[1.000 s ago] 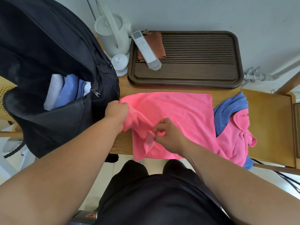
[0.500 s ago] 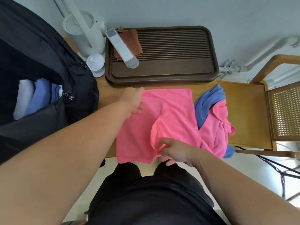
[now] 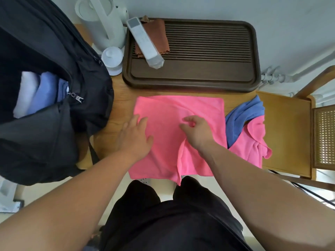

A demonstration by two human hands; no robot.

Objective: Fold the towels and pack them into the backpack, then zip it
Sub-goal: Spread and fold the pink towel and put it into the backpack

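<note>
A pink towel (image 3: 174, 109) lies spread on the wooden table, its near edge hanging over the front. My left hand (image 3: 135, 137) lies flat on its left side with straight fingers. My right hand (image 3: 196, 132) rests on the towel's middle, fingers loosely curled, with a ridge of cloth running toward me below the wrist. The black backpack (image 3: 45, 142) stands open at the left, with folded white and blue towels (image 3: 36, 93) inside and a zipper pull (image 3: 77, 97) at the opening. A crumpled blue towel (image 3: 243, 116) and another pink towel (image 3: 253, 142) lie in a heap at the right.
A dark wooden slatted tray (image 3: 217, 73) sits behind the towel, holding a brown cloth (image 3: 155, 38) and a white remote (image 3: 145, 42). A white kettle (image 3: 101, 20) and small lidded cup (image 3: 111, 58) stand at the back left. A wooden chair (image 3: 324, 134) stands at the right.
Both hands have let go of the lifted pink corner. The towel now lies flatter; my left hand has come down flat on its left side and my right has moved up to its middle.
</note>
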